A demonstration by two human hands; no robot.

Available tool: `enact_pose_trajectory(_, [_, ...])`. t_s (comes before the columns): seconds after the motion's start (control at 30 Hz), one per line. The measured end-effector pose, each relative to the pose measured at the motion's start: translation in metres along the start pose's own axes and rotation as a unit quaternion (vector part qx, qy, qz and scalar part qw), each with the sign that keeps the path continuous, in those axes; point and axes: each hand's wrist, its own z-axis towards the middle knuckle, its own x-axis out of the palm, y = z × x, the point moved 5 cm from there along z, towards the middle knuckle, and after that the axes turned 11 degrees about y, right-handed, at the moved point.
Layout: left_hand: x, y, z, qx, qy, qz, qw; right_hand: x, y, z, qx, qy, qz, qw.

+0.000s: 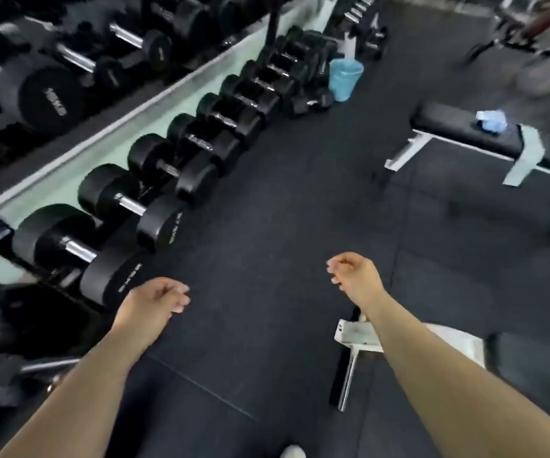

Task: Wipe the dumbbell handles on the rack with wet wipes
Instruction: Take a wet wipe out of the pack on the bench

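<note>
Left hand and right hand hang loosely curled, empty; heavy black round-headed dumbbells sit racked at left, so wrap their slick chrome handles in place; a light, limp pale-blue bundle, likely wipes, lies on the black padded bench, best pinched by an edge.

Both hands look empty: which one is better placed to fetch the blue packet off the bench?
Right, probably. The right hand is empty and on the same side as the black bench where the blue packet lies; the left hand, also empty, is beside the dumbbells on the rack.
</note>
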Motion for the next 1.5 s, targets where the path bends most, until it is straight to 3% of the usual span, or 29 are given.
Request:
enact_pose_trajectory(0.1, [0.032, -0.027, 0.051, 0.022, 0.052, 0.028, 0.998, -0.036, 0.001, 0.033, -0.002, -0.079, 0.003, 0.997])
enact_pose_trajectory(0.27, [0.061, -0.074, 0.161, 0.056, 0.102, 0.084, 0.990, -0.074, 0.010, 0.108, 0.024, -0.111, 0.031, 0.993])
enact_pose_trajectory(0.63, [0.212, -0.247, 0.386, 0.136, 0.268, 0.206, 0.931, -0.192, 0.013, 0.242, 0.102, -0.239, 0.149, 0.954])
enact_pose_trajectory(0.83, [0.337, -0.325, 0.493, 0.140, 0.302, 0.235, 0.913, -0.312, 0.002, 0.337, 0.126, -0.283, 0.148, 0.939])
enact_pose_trajectory(1.2, [0.534, -0.493, 0.677, 0.086, 0.346, 0.225, 0.907, -0.551, 0.031, 0.544, 0.143, -0.273, 0.146, 0.940])
enact_pose_trajectory(1.5, [0.741, -0.646, 0.841, 0.099, 0.411, 0.273, 0.864, -0.798, 0.033, 0.706, 0.165, -0.311, 0.103, 0.930])
